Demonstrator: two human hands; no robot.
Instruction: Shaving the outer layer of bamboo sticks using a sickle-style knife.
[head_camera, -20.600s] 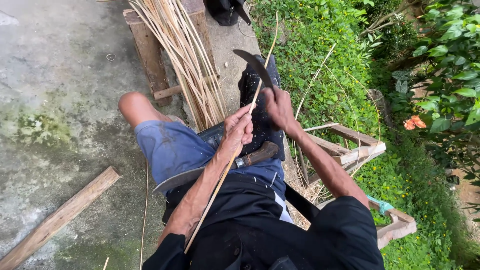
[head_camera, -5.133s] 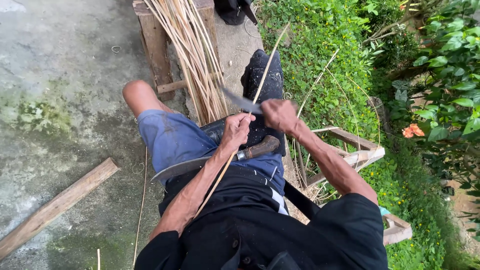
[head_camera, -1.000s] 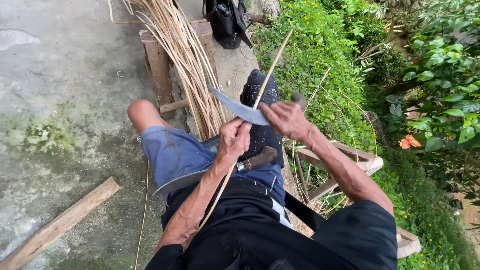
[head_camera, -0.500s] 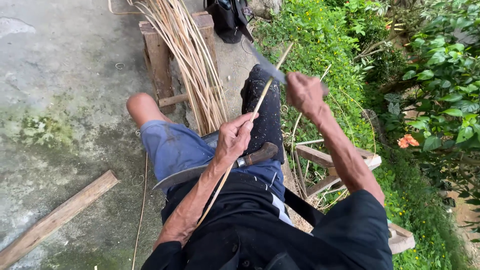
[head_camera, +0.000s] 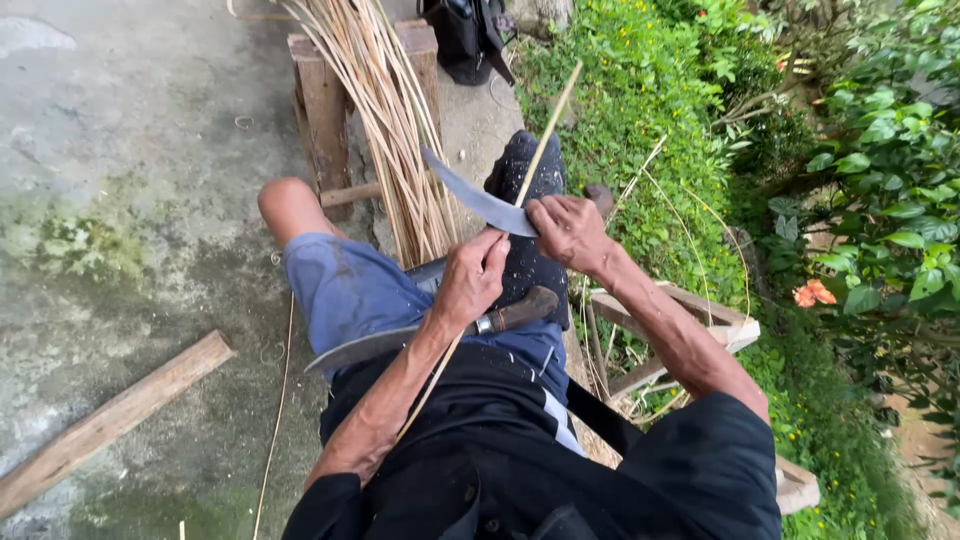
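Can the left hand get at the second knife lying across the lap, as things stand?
Probably yes, once it lets go. The left hand pinches the thin cane strip right above the lap knife, whose wooden handle lies bare just below it. Nothing covers that handle; the right hand is busy with the curved blade.

The ground (head_camera: 120, 150) was grey concrete, damp in places and stained with green moss. A wooden plank (head_camera: 110, 425) lay flat on it at the left. A rough wooden stand (head_camera: 330, 110) stood further off. On the right, a green bank (head_camera: 650, 110) of low plants met leafy bushes (head_camera: 890, 180) with one orange flower (head_camera: 812, 293). Daylight was soft and even.
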